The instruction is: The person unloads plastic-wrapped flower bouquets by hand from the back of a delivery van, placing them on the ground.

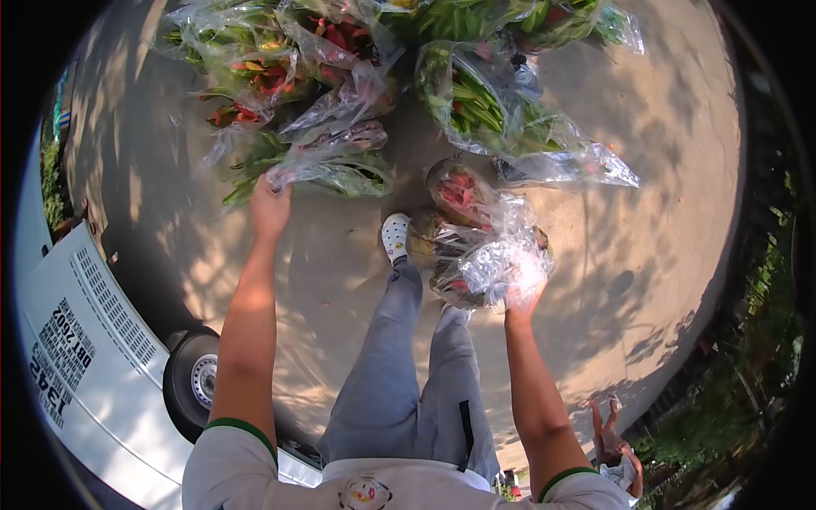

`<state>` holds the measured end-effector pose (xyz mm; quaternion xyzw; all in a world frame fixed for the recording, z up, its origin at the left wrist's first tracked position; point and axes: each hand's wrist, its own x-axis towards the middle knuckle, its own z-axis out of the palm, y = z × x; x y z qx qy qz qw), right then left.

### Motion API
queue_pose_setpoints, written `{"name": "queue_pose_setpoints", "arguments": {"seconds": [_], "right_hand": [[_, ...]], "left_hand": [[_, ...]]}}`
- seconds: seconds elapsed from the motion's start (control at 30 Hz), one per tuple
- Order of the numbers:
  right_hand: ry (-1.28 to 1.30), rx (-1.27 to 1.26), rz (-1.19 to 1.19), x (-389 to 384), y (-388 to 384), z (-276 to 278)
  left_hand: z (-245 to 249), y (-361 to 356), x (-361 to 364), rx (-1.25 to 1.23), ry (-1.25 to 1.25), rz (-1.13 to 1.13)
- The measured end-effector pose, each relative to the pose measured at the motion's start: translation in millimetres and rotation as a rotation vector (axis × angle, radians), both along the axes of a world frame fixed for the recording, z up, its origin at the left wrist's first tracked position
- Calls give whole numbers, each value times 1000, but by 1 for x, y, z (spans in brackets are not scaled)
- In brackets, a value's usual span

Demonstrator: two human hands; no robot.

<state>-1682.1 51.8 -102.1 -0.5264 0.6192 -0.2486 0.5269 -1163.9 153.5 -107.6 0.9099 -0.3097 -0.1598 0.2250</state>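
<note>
My left hand (270, 204) is closed on the edge of a clear plastic bag of green leafy plants (336, 172), which lies at the near side of a larger group on the ground. Closed around the gathered plastic at its near right side, my right hand (525, 297) holds a plastic-wrapped bundle of red-leaved plants (461, 191). Sunlight glares off the wrap there and partly hides the fingers. This bundle hangs in front of my legs and overlaps one shoe in view.
More wrapped plants with red and orange leaves (272, 76) lie at the upper left. Bagged green plants (476, 98) lie at the upper right. A white vehicle (110, 323) with a black wheel (202, 378) stands on the left. Another person (616, 459) is at the lower right.
</note>
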Motion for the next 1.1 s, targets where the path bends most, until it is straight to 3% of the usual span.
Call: {"name": "queue_pose_setpoints", "arguments": {"seconds": [0.03, 0.1, 0.13, 0.17, 0.2, 0.3, 0.37, 0.4, 0.5, 0.6, 0.67, 0.7, 0.73, 0.77, 0.8, 0.83, 0.87, 0.97, 1.0, 1.03, 1.07, 1.1], "right_hand": [[-185, 150, -160, 31, 4, 6], [-486, 347, -472, 91, 5, 11], [-441, 254, -364, 106, 2, -10], [-396, 155, -266, 121, 0, -31], [79, -136, 66, 145, -25, -28], [388, -407, 467, 175, -56, -41], [515, -492, 580, 200, -78, -24], [504, -425, 589, 213, -82, -16], [402, -221, 741, 220, -86, 10], [192, -45, 986, 163, -134, 23], [-191, 71, 760, 100, -186, 14], [-71, 50, 532, 67, -193, -9], [24, 397, 188, 23, -206, -60], [316, 251, 45, -12, -233, -85], [234, 135, -226, -43, -241, -128], [440, 225, -394, -70, -257, -163], [595, 130, -372, -93, -275, -196], [105, 272, -771, -89, -323, -200], [-70, 370, -928, -75, -328, -186], [-3, 363, -854, -63, -325, -185], [53, 329, -778, -49, -333, -184], [-170, 379, -497, -24, -331, -141]], "left_hand": [[-5, 7, -3, 59, -38, -5], [-26, 24, 12, -8, 67, 248], [-35, 19, 21, -37, 133, 351], [-36, 16, 22, -249, 229, 495], [-35, 14, 24, -458, 329, 640], [-23, 13, 29, 10, 1, 393], [-41, 28, 38, 62, -63, 313], [-47, 33, 43, 88, -97, 273], [-24, 39, 42, -32, 367, 601], [-18, 50, 69, -71, 294, 702], [57, -3, 31, -5, -313, 722], [98, -45, 1, -152, -442, 568], [132, -90, -36, -273, -559, 395], [145, -135, -75, -373, -371, 322], [152, -183, -112, -470, -181, 251], [153, -233, -143, -490, 87, 184], [135, -277, -163, -462, 310, 102], [13, -388, -176, -411, 778, 162], [-27, -409, -160, -406, 808, 164], [-60, -418, -134, -383, 941, 245], [-95, -438, -113, -397, 914, 385], [-104, -446, -109, -407, 848, 386]]}}
